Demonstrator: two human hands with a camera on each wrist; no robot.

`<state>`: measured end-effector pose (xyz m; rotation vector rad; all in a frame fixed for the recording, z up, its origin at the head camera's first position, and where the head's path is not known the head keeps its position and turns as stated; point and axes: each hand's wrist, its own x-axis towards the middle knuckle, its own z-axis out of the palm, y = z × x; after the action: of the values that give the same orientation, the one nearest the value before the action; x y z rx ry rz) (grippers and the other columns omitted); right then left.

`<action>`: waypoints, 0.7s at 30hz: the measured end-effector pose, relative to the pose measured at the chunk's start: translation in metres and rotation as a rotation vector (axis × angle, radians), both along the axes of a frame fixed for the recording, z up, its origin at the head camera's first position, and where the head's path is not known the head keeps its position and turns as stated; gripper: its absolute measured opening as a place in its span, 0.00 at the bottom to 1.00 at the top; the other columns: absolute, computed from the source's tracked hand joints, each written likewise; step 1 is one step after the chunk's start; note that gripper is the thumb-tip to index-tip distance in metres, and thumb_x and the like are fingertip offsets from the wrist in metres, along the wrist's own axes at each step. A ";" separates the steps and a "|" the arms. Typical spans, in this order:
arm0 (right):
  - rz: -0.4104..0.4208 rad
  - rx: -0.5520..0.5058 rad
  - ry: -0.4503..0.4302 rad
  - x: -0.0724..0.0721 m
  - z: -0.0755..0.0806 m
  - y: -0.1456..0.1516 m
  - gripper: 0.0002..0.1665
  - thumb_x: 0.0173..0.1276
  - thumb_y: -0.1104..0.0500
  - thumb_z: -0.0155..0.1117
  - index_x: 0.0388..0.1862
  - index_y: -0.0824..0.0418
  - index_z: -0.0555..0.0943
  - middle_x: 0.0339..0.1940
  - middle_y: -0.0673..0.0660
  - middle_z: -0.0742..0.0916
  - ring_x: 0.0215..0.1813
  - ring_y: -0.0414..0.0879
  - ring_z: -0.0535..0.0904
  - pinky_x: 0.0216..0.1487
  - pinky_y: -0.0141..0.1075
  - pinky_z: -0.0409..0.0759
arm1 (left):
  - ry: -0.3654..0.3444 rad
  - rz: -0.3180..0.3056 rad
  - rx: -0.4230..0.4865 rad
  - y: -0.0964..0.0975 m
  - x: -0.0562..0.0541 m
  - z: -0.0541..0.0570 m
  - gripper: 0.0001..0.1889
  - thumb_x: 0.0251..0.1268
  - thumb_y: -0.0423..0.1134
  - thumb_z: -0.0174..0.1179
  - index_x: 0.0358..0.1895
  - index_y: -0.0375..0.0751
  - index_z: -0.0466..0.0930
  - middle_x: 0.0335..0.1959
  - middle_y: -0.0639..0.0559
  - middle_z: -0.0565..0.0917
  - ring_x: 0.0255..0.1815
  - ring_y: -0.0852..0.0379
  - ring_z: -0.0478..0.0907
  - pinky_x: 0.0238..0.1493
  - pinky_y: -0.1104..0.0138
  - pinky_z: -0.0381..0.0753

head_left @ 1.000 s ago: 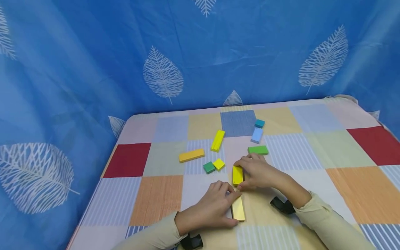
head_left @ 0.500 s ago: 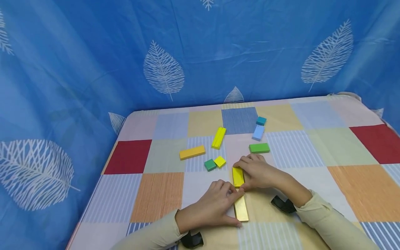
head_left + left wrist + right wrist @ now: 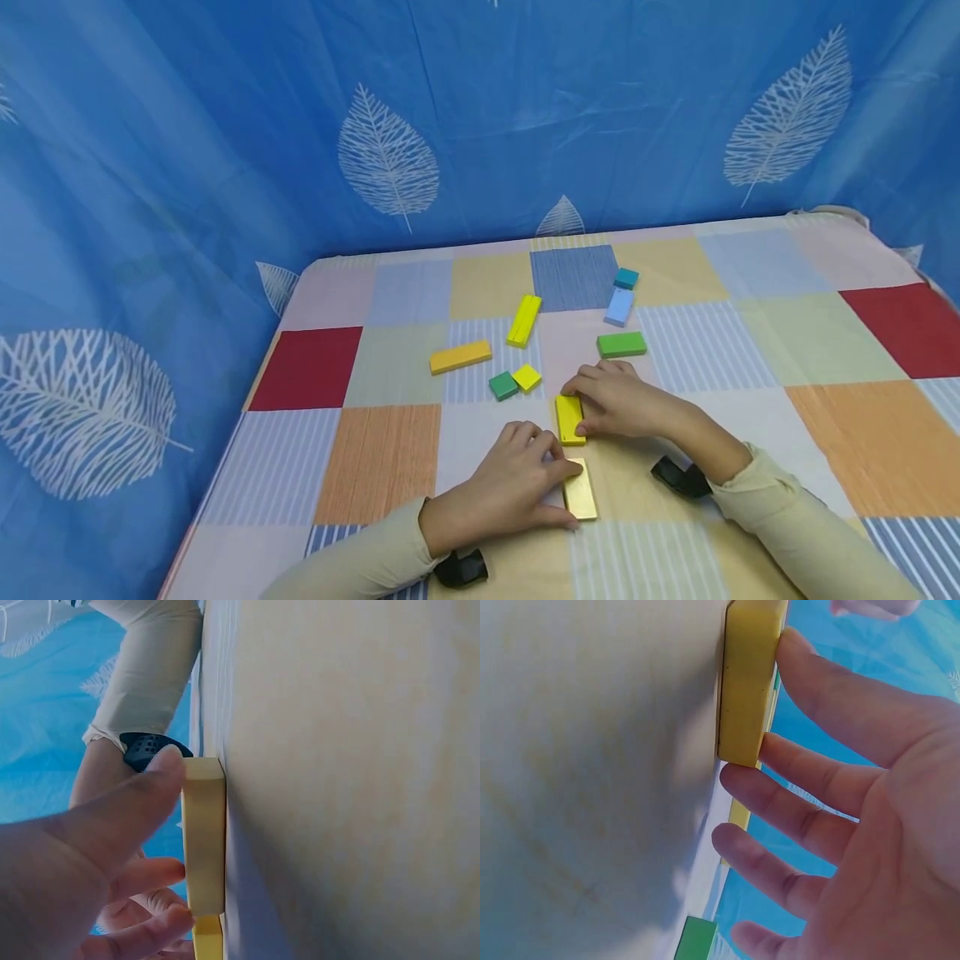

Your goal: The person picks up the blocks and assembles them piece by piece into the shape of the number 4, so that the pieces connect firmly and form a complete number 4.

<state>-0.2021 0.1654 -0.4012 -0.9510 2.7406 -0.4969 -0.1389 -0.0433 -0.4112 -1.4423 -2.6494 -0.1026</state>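
Note:
A pale yellow block [image 3: 580, 490] lies flat near the front. My left hand [image 3: 504, 482] holds it, the thumb at its near end and the index finger over its far end. In the left wrist view, thumb and fingers bracket the block [image 3: 204, 840]. Just beyond it, with a small gap between, lies a bright yellow block [image 3: 569, 419]. My right hand [image 3: 628, 402] grips this one from the right, thumb on its right edge and fingers at its far end. The right wrist view shows the thumb and fingertips against the block [image 3: 750, 682].
Farther back lie a green square [image 3: 503, 385] touching a yellow square [image 3: 527, 378], an orange block [image 3: 461, 357], a long yellow block [image 3: 523, 321], a green block [image 3: 621, 344], a light blue block [image 3: 618, 307] and a teal block [image 3: 626, 278]. Patchwork cloth [image 3: 390, 458] covers the table.
The two blocks under my hands, end to end before, now have a small gap between them. My right thumb has shifted up from the bright yellow block's near end. The view has tilted down slightly.

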 end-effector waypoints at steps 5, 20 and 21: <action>0.011 0.008 -0.007 0.002 0.001 -0.001 0.26 0.51 0.49 0.69 0.48 0.56 0.77 0.43 0.50 0.80 0.44 0.47 0.71 0.54 0.55 0.61 | 0.065 -0.013 -0.006 0.001 -0.001 -0.001 0.27 0.45 0.71 0.56 0.44 0.61 0.81 0.40 0.60 0.75 0.41 0.59 0.67 0.47 0.64 0.66; 0.045 0.037 -0.062 0.007 0.006 -0.006 0.25 0.48 0.49 0.72 0.44 0.56 0.77 0.42 0.50 0.80 0.47 0.50 0.72 0.58 0.61 0.57 | 0.003 -0.026 -0.053 0.002 -0.002 0.005 0.26 0.47 0.69 0.57 0.46 0.60 0.81 0.39 0.59 0.74 0.38 0.61 0.65 0.43 0.68 0.65; 0.050 0.034 -0.064 0.008 0.006 -0.006 0.25 0.48 0.49 0.72 0.44 0.56 0.77 0.41 0.49 0.80 0.46 0.50 0.72 0.57 0.61 0.57 | 0.000 -0.028 -0.058 0.002 -0.002 0.006 0.26 0.46 0.69 0.57 0.46 0.60 0.81 0.39 0.58 0.74 0.38 0.61 0.65 0.43 0.68 0.65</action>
<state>-0.1944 0.1595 -0.3953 -0.9754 2.6528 -0.4626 -0.1406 -0.0410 -0.4053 -1.4972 -2.6531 -0.0286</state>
